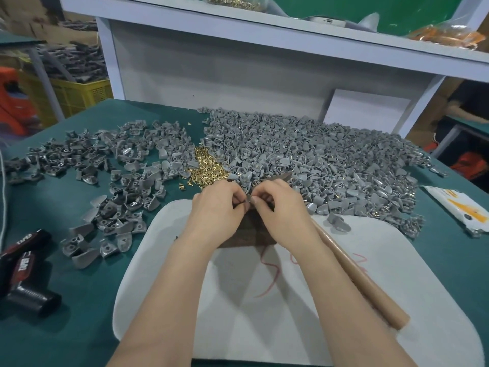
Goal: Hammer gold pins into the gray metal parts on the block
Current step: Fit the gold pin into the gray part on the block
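- Gray metal part (248,203), small and mostly covered, is pinched between the curled fingertips of the left hand (219,207) and the right hand (279,210), just above the dark brown block (250,234). Whether a pin sits in it cannot be made out.
- Most of the block is hidden under the hands and wrists; it rests on a white pad (410,292) marked with red scribbles.
- A wooden hammer handle (354,274) lies on the pad beside the right forearm; its head is hidden behind the right hand.
- Loose gold pins (209,168) lie just beyond the hands, between a scattered group of gray parts (105,165) on the left and a large heap of gray parts (330,160) on the right.
- A green table cover (79,313) carries everything, along with a black tool labelled TAPER (23,268) at the left edge and a white-and-yellow packet (460,207), cut off, on the right.
- A white shelf (264,33) stands behind, and a yellow crate (79,94) sits off to the left.
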`<action>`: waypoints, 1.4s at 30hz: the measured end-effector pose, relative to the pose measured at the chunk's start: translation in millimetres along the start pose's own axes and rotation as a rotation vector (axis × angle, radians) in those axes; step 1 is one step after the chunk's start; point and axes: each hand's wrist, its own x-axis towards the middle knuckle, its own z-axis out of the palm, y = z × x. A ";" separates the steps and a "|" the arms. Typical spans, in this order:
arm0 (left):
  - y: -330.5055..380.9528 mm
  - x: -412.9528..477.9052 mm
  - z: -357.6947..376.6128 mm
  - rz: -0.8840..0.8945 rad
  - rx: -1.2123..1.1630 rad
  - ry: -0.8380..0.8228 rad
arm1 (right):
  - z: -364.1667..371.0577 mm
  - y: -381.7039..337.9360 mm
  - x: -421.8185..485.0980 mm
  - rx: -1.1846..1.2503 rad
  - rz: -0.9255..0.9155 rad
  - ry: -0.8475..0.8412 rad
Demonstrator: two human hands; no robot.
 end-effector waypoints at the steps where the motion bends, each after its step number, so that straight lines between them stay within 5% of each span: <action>1: -0.1 0.0 -0.1 0.000 -0.001 0.000 | 0.5 -0.1 -0.9 0.010 0.001 0.008; 9: 0.8 -1.2 -1.9 0.001 0.002 0.003 | 5.3 -3.4 -5.1 0.054 0.018 0.079; 22: 4.1 -1.1 -2.4 0.039 0.041 0.020 | 2.4 -11.5 3.5 -0.268 -0.054 0.030; 31: 4.5 -0.7 -2.1 0.042 0.056 0.016 | -4.2 -13.4 7.6 -0.201 0.017 -0.029; 42: 4.0 -1.4 -2.2 0.004 0.107 0.030 | 4.6 -9.2 -2.8 -0.068 0.016 0.089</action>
